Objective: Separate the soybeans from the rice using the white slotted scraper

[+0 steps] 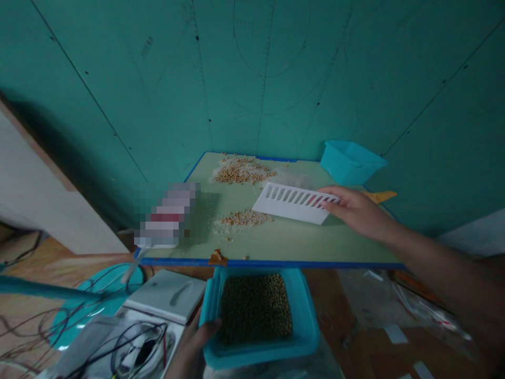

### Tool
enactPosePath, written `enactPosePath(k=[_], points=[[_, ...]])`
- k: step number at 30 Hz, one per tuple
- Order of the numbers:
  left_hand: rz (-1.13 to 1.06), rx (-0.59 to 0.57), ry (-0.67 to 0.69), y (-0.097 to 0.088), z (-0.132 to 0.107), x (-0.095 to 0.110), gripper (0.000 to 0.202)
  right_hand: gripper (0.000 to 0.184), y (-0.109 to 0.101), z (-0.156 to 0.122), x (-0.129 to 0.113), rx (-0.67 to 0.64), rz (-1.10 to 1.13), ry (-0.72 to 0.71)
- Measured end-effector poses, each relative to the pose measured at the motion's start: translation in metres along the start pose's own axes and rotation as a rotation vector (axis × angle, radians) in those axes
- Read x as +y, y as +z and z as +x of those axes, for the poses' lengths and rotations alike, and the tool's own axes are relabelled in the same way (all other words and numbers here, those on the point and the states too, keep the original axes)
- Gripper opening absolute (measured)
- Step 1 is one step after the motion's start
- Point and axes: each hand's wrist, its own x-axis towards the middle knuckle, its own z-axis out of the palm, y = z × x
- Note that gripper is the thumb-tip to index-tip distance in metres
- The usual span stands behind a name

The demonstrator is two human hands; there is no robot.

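My right hand point(349, 208) grips the right end of a white slotted plastic panel point(290, 208), holding it tilted just above the table. To the panel's left lies a small pile of tan beans mixed with white grains point(244, 217). A larger pile of tan beans and white grains point(242, 170) is spread near the wall. Below the table's front edge stands a blue basin point(311, 337) with a bed of beans point(256, 308) inside. My left hand point(197, 339) holds the basin's left rim, thumb over the edge and the other fingers hidden.
The pale green table point(292, 247) has blue edging and meets a green wall point(252, 79). An angular blue bin point(351, 163) stands at its back right; a blurred-out object point(169, 216) is at the left. Cables point(134, 342) and a white box point(165, 295) lie below left.
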Motion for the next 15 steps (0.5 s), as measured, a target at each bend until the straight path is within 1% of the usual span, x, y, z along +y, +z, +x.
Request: enactPosePath(k=[2, 4, 5, 7, 9, 15], points=[[0.041, -0.055, -0.045, 0.0, -0.001, 0.006, 0.048, 0.026, 0.008, 0.001, 0.0, -0.016, -0.018, -0.029], [0.053, -0.1, -0.103, 0.0, -0.002, 0.011, 0.043, 0.027, 0.013, 0.002, -0.002, -0.023, -0.033, -0.049], [0.06, -0.106, -0.106, -0.001, -0.002, 0.013, 0.04, 0.027, 0.015, 0.002, -0.002, -0.029, -0.042, -0.052], [0.086, -0.079, -0.061, -0.003, -0.001, 0.013, 0.034, 0.028, 0.016, 0.003, -0.004, -0.045, -0.046, -0.055], [0.1, -0.07, -0.045, -0.005, 0.001, 0.011, 0.032, 0.029, 0.015, 0.002, -0.005, -0.051, -0.038, -0.068], [0.051, -0.097, -0.073, -0.003, 0.003, 0.008, 0.038, 0.028, 0.016, -0.005, -0.008, -0.066, -0.061, -0.073]])
